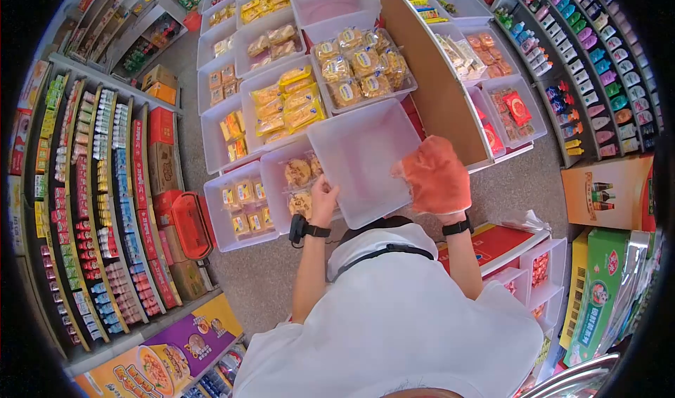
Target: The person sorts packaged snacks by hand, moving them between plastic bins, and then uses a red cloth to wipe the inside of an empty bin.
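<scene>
An empty translucent plastic bin (369, 152) is tilted in front of my chest. My left hand (324, 200) grips its left edge, fingers bent over the rim. An orange-red cloth (437, 176) lies against the bin's right side and covers most of my right hand (455, 219), whose fingers are hidden under it. Just left of the held bin, another bin (275, 164) contains round packaged cookies (298, 174). Beyond it sits a bin of round wrapped pastries (365, 62). Black bands are on both wrists.
Bins with yellow packets (288, 103) and small wrapped cakes (247, 204) stand at left. A brown divider board (439, 67) separates them from right-hand bins (517, 110). Stocked shelves (91, 208) line the left, bottle shelves (590, 60) the right. A red basket (191, 226) stands left.
</scene>
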`<state>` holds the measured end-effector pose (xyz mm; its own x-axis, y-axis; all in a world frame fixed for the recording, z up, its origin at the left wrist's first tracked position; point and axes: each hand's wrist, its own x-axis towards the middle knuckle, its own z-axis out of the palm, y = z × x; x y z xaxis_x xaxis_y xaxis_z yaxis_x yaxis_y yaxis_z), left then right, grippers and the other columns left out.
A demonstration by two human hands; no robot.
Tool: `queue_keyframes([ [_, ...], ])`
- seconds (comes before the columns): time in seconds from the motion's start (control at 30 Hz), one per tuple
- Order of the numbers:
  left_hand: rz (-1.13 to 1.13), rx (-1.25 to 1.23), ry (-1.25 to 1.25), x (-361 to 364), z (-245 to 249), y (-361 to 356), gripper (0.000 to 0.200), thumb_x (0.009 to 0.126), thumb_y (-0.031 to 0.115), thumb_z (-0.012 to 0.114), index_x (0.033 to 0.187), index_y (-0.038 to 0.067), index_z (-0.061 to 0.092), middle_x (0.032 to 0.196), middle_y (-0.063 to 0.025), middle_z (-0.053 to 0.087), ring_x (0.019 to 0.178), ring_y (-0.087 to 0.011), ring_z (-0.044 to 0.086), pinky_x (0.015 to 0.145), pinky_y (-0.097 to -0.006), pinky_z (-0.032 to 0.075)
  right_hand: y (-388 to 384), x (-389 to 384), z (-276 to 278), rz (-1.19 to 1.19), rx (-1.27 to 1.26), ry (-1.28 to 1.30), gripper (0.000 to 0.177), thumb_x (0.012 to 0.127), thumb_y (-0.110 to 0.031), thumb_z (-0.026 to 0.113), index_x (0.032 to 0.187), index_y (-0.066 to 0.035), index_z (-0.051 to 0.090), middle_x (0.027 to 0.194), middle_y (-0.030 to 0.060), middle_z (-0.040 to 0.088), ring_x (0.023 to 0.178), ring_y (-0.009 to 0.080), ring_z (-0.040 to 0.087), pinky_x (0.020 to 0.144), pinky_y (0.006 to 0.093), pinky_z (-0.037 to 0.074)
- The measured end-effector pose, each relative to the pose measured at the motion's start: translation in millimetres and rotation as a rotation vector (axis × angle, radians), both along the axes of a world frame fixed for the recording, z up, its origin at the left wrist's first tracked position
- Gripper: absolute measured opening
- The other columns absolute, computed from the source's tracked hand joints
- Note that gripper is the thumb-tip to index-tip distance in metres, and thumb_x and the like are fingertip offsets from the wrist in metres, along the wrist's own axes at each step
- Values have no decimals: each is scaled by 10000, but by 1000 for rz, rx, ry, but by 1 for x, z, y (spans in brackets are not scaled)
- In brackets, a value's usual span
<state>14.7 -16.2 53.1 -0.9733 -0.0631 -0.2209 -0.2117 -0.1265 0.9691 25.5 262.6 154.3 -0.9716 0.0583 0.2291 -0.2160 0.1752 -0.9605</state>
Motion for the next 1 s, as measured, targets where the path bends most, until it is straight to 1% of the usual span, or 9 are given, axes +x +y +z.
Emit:
queue_keyframes([
  [0.07, -15, 25, -72, 5, -11, -17, 105, 785, -10, 534, 874, 43, 522, 758, 10, 576, 632, -59, 549, 538, -198, 441, 0, -5, 4, 12, 64, 35, 398, 676, -85, 680, 1045, -76, 530, 943, 44, 535, 875, 177, 548, 739, 279, 456],
  [0.2, -4, 3, -66, 12, -22, -32, 129, 782, -15, 516, 896, 42, 523, 788, 8, 586, 667, -57, 554, 582, -207, 452, -10, -21, 13, 87, 264, 147, 400, 669, -85, 684, 1039, -78, 533, 941, 45, 537, 871, 180, 550, 737, 277, 456],
  [0.43, 82, -186, -23, 18, -48, -33, 66, 854, 75, 534, 817, 53, 483, 710, 31, 518, 623, -30, 473, 556, -193, 394, -62, -49, -1, 217, 496, 244, 403, 659, -85, 689, 1032, -82, 537, 937, 45, 539, 865, 183, 553, 734, 273, 456],
  [0.5, 129, -477, 63, 20, -53, -35, 199, 890, 149, 526, 738, 67, 426, 637, 54, 401, 562, -27, 359, 496, -202, 315, -92, -55, -25, 173, 511, 184, 331, 674, -57, 618, 991, -80, 526, 923, 97, 537, 858, 269, 537, 736, 326, 453],
  [0.67, 152, -441, 77, 22, -39, -32, 271, 900, 184, 511, 696, 65, 377, 608, 44, 310, 563, -52, 295, 498, -229, 274, -159, -68, -41, 306, 710, 46, 324, 694, -47, 545, 1012, -63, 484, 943, 152, 517, 880, 343, 505, 740, 364, 446],
  [0.73, 157, -383, 64, 21, -39, -30, 272, 902, 187, 503, 697, 58, 380, 613, 34, 313, 576, -59, 303, 512, -233, 280, -184, -80, -60, 277, 730, -128, 372, 601, -33, 650, 945, -71, 513, 865, 130, 530, 872, 313, 526, 719, 368, 463],
  [0.87, 153, -543, 116, 24, -29, -26, 275, 910, 202, 459, 741, 8, 364, 655, -90, 357, 619, -173, 360, 573, -311, 344, -218, -92, -137, 211, 659, 165, 251, 660, -32, 598, 888, -57, 495, 813, 142, 514, 803, 314, 538, 654, 367, 471],
  [0.93, 146, -541, 106, 26, -29, -25, 254, 915, 197, 437, 771, -3, 377, 673, -129, 380, 632, -212, 382, 597, -332, 363, -244, -100, -212, -21, 943, 504, 88, 759, -55, 520, 844, -58, 498, 737, 111, 505, 678, 253, 541, 579, 332, 460],
  [1.0, 153, -573, 153, 28, -35, -25, 216, 922, 179, 404, 821, -12, 396, 713, -176, 415, 658, -277, 419, 630, -360, 380, -230, -80, -202, 388, 667, 171, 72, 785, -94, 502, 851, -65, 508, 734, 96, 513, 669, 235, 543, 572, 327, 455],
])
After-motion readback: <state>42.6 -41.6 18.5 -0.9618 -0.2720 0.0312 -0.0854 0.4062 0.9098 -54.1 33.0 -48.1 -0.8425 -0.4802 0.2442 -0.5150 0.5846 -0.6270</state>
